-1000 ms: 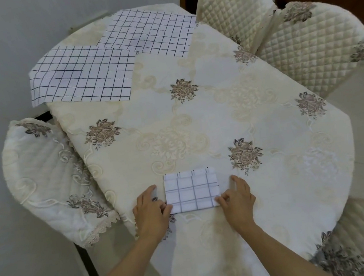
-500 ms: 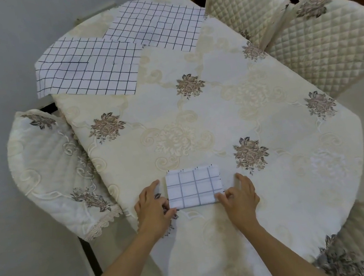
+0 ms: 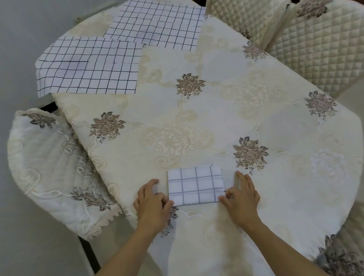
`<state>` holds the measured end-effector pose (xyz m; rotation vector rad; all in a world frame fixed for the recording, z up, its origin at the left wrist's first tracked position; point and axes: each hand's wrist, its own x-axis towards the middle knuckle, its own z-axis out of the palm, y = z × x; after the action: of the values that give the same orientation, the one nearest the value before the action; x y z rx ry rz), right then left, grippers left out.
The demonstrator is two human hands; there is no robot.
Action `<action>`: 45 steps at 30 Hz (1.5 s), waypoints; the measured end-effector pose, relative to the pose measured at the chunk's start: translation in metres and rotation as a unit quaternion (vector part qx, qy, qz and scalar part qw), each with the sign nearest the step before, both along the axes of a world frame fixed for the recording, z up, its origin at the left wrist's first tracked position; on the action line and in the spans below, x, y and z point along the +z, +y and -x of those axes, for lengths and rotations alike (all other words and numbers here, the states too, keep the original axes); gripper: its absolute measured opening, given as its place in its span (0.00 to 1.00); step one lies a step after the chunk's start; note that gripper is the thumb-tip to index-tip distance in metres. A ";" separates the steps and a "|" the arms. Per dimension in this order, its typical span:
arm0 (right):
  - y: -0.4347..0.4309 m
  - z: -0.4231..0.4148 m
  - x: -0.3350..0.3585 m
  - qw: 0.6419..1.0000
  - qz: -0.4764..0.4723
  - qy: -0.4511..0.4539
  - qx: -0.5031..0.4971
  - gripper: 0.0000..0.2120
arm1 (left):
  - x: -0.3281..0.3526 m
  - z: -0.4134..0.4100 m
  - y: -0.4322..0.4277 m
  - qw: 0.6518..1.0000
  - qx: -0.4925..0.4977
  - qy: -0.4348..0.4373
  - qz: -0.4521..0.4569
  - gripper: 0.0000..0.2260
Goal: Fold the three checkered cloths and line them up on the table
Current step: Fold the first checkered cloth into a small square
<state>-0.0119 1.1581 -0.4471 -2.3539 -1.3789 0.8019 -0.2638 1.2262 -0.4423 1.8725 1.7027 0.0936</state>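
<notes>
Left hand [image 3: 152, 201], right hand [image 3: 241, 193]: each grip a pinch on a near corner of folded cloth [image 3: 196, 184].

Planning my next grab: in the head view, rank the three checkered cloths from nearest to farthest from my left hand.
1. Folded cloth, beside the left hand, near edge.
2. Left unfolded cloth, far-left edge.
3. Far unfolded cloth, table's far end.

A folded cloth [image 3: 196, 185], a small white rectangle with grey checks, lies flat near the desk's [image 3: 217, 101] front edge. Two white, dark-checked cloths lie spread at the far end, the left cloth [image 3: 90, 68] touching the right cloth [image 3: 158, 23].
</notes>
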 end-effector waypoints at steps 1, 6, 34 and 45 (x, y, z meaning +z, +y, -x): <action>0.001 0.001 0.000 1.000 0.003 -0.003 -0.003 0.09 | 0.001 -0.001 0.000 1.000 0.000 0.006 0.002 0.13; 0.003 0.005 0.001 1.000 0.006 -0.010 -0.015 0.10 | 0.004 -0.005 -0.002 1.000 0.003 0.025 -0.011 0.14; 0.042 0.065 0.005 0.967 0.036 -0.150 0.204 0.38 | 0.022 -0.021 0.035 0.962 -0.182 0.201 0.012 0.36; 0.055 0.040 0.006 0.958 0.083 -0.162 0.220 0.46 | 0.018 -0.012 0.042 0.957 -0.188 0.219 0.018 0.45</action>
<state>-0.0520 1.2127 -0.4406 -2.4152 -2.0998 0.6792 -0.2514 1.2684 -0.4242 2.2736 1.5590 -0.5373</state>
